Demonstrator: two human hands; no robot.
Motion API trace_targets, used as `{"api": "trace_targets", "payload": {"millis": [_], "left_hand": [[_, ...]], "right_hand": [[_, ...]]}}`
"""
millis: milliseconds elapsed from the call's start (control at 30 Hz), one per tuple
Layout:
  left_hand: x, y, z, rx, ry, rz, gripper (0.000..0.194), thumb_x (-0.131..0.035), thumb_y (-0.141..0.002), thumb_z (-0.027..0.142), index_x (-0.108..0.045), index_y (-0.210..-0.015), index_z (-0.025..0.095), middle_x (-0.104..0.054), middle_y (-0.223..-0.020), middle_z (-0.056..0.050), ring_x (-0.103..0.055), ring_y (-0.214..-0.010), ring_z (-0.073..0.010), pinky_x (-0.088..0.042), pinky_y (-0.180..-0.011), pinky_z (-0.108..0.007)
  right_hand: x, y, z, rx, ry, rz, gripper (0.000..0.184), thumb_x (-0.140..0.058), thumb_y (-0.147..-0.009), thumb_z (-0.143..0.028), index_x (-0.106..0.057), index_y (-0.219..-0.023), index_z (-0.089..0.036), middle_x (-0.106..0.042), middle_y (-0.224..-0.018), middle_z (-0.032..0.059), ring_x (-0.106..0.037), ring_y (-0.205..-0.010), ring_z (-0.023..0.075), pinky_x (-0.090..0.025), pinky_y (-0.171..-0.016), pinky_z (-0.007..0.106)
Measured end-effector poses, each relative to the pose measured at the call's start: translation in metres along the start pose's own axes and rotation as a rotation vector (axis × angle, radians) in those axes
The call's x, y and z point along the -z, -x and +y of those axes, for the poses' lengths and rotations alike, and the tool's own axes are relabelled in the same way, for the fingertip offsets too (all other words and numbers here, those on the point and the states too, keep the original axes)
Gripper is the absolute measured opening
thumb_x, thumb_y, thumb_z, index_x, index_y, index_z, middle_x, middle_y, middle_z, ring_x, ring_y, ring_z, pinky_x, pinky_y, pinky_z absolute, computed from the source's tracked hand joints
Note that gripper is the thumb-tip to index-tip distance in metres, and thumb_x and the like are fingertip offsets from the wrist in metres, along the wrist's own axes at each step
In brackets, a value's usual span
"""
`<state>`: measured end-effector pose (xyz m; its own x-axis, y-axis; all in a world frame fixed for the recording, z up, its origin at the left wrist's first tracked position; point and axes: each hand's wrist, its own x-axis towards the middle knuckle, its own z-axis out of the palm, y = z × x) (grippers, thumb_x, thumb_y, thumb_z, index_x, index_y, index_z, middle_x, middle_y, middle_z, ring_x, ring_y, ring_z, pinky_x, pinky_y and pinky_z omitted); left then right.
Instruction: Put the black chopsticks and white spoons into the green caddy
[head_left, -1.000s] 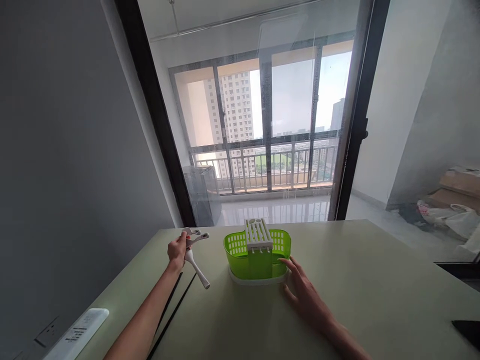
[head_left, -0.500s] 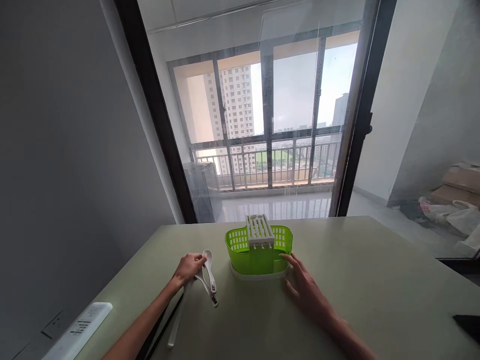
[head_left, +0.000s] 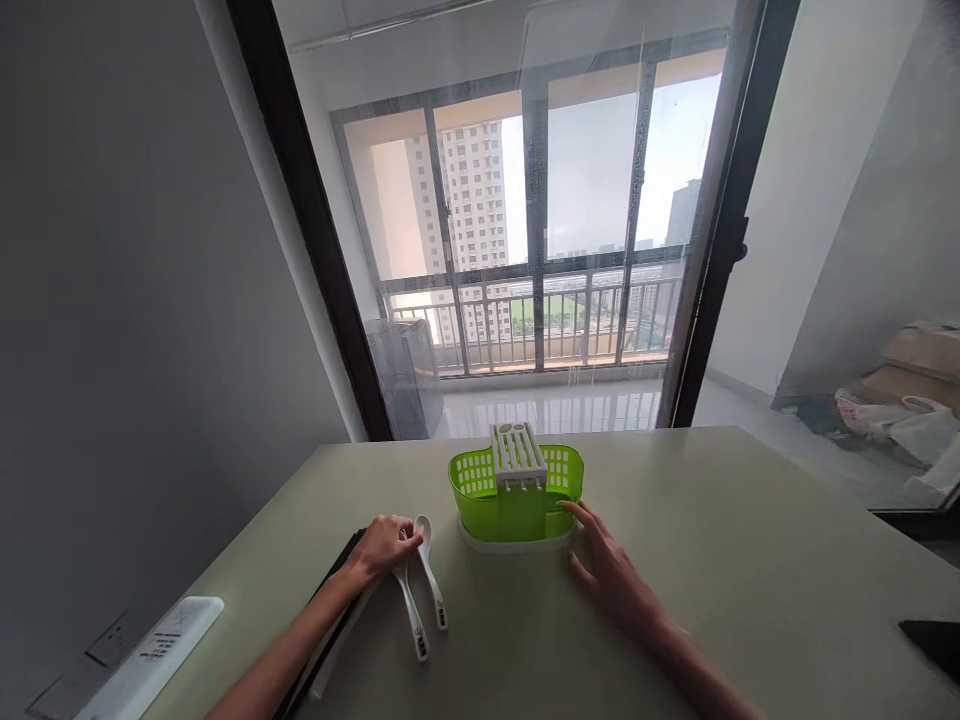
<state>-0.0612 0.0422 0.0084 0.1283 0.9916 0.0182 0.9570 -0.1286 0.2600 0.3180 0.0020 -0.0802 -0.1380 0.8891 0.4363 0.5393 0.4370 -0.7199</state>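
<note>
In the head view my left hand is on the left of the table, its fingers curled over the bowl end of a white spoon. A second white spoon lies right beside it, its bowl by my fingertips. Under my left wrist run a long white handle and long thin black sticks, partly hidden. A green basket with a white base and a white slotted rack stands mid-table. My right hand is open, its fingertips at the basket's right side.
The pale green table ends before a glass door with a dark frame. A white power strip lies at the left edge, and a dark object at the right edge. Boxes and bags are piled beyond, on the right.
My left hand has shifted slightly down and right. Both spoons now point their handles more toward me and lie further apart. The black sticks show more. My right hand keeps its place.
</note>
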Motion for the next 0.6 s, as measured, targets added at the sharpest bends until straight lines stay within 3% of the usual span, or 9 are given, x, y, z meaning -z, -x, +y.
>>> {"api": "trace_targets", "payload": {"millis": [600], "left_hand": [[0.004, 0.02, 0.019, 0.01, -0.382, 0.056, 0.036, -0.043, -0.098, 0.046, -0.067, -0.088, 0.021, -0.073, -0.095, -0.012, -0.071, -0.087, -0.03, -0.047, -0.07, -0.034]], "right_hand": [[0.001, -0.002, 0.0, -0.033, -0.04, -0.03, 0.063, -0.048, -0.091, -0.023, -0.032, -0.151, -0.035, -0.034, -0.163, 0.0057, -0.041, -0.146, 0.0255, -0.045, -0.114, 0.047]]}}
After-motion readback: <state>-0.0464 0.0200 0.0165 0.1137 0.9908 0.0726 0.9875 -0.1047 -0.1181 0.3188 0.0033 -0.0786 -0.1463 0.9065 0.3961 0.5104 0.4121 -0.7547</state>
